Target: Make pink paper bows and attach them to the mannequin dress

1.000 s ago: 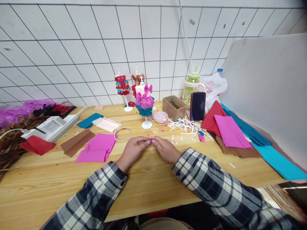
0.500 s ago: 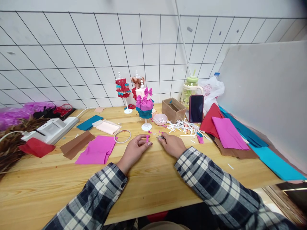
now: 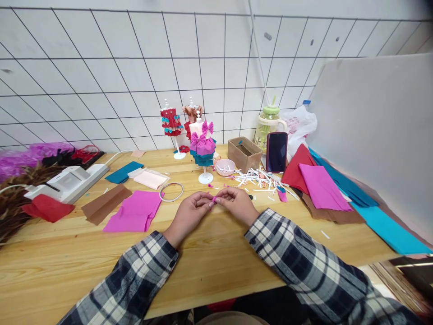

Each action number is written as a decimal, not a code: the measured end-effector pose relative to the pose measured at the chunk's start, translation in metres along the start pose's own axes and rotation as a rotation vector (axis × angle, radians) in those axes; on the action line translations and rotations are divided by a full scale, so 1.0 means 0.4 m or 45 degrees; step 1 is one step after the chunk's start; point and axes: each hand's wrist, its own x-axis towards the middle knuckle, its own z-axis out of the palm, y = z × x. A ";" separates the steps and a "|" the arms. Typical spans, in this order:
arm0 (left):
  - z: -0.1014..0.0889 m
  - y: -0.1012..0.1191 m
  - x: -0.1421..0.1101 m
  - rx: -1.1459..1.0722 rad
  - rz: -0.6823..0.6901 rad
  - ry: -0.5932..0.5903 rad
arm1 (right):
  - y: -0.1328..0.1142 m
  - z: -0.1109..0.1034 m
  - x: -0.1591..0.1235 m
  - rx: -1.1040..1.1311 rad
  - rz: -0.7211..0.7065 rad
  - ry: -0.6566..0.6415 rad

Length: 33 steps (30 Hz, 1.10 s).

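My left hand (image 3: 193, 211) pinches a small magenta paper strip (image 3: 214, 199) between thumb and fingertips. Facing it, my right hand (image 3: 237, 206) has its thumb and fingers closed on the other end of the strip. Just past the right hand's knuckles shows a small dark end of a tool (image 3: 251, 197); whether it is still in the palm or on the table I cannot tell. Behind both hands stands a mini dress form (image 3: 203, 144) in a magenta and teal paper skirt with magenta bows. A folded magenta sheet (image 3: 133, 211) and a metal ring (image 3: 171, 192) lie left of my hands.
Two more dress forms stand behind, one in red (image 3: 171, 122). A pink bowl (image 3: 225, 167), a cardboard box (image 3: 244, 154), white paper scraps (image 3: 259, 178), a phone (image 3: 276, 152) and a green-lidded jug (image 3: 269, 125) are beyond. A power strip (image 3: 71, 183) sits left; coloured sheets (image 3: 326, 187) right.
Half a second ago my hands were apart, the right holding a small pointed metal tool and the left the strip. Now they have come together, both gripping the strip.
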 end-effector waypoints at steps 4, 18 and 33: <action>0.001 0.004 -0.002 0.002 0.010 -0.041 | -0.002 -0.007 0.001 -0.008 0.009 -0.032; -0.002 0.004 0.001 0.118 0.034 -0.011 | -0.013 0.006 -0.018 -0.129 -0.093 -0.038; -0.042 -0.013 0.031 0.203 0.086 0.243 | -0.017 -0.006 -0.037 -0.797 -0.674 -0.598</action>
